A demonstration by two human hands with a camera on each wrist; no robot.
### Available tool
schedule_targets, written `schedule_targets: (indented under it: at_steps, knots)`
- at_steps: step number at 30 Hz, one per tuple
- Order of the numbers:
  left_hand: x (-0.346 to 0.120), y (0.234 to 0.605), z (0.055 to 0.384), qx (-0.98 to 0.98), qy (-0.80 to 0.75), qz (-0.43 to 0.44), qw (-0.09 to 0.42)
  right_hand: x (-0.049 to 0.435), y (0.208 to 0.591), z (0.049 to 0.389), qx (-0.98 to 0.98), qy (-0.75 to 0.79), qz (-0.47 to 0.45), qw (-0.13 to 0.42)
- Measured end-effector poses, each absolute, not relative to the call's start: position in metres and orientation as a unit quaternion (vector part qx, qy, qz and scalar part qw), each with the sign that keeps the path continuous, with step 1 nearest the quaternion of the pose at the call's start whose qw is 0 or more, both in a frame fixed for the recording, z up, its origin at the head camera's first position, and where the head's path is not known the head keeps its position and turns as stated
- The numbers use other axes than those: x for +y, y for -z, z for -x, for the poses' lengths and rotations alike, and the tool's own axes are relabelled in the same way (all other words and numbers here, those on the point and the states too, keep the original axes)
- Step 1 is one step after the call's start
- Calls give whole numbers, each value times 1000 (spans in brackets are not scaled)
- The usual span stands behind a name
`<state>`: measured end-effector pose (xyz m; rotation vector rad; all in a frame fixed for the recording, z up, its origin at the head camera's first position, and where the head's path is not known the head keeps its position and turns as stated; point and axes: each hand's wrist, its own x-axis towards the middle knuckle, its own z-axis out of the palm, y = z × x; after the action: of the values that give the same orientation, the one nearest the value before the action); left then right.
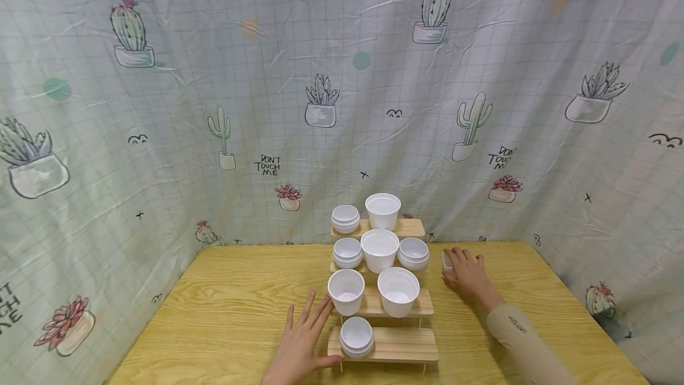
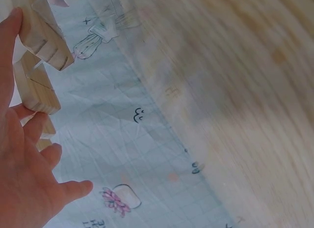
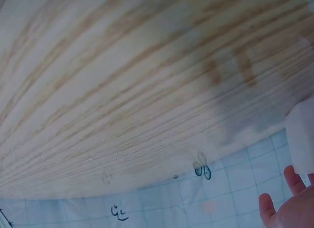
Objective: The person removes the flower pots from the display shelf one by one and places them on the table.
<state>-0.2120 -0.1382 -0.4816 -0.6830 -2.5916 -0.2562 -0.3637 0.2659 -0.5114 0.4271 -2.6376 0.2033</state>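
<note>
A stepped wooden stand [image 1: 406, 344] holds white plastic cups, some tall and wide like the tall cup [image 1: 346, 291], others short with a ridged rim like the short cup [image 1: 356, 336] on the lowest step. My left hand [image 1: 300, 342] lies along the stand's left side with fingers spread and straight; in the left wrist view its fingertips touch the ends of the wooden steps [image 2: 39, 93]. To the right of the stand, my right hand [image 1: 469, 276] grips a white cup [image 1: 447, 261], mostly hidden by the fingers. The right wrist view shows only part of that cup [image 3: 300, 137].
The stand is on a wood-grain table [image 1: 240, 296]. A cactus-print curtain [image 1: 342, 153] hangs behind the table and along both sides. On the top step stand a short cup [image 1: 345, 219] and a tall cup [image 1: 382, 211].
</note>
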Motion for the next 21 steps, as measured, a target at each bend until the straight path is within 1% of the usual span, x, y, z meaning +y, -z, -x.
schedule_targets:
  at_steps: [6,11,14,21]
  knots:
    - [-138,482,212,-940,96,246,217,267,514,366,-955,-67,-157,241]
    - [-138,482,212,-941,95,245,214,266,514,364,-944,-72,-172,272]
    - [-138,482,212,-941,94,246,214,266,514,363,-940,-76,-176,280]
    - [-138,482,212,-939,98,247,220,268,512,363,-953,-72,-162,246]
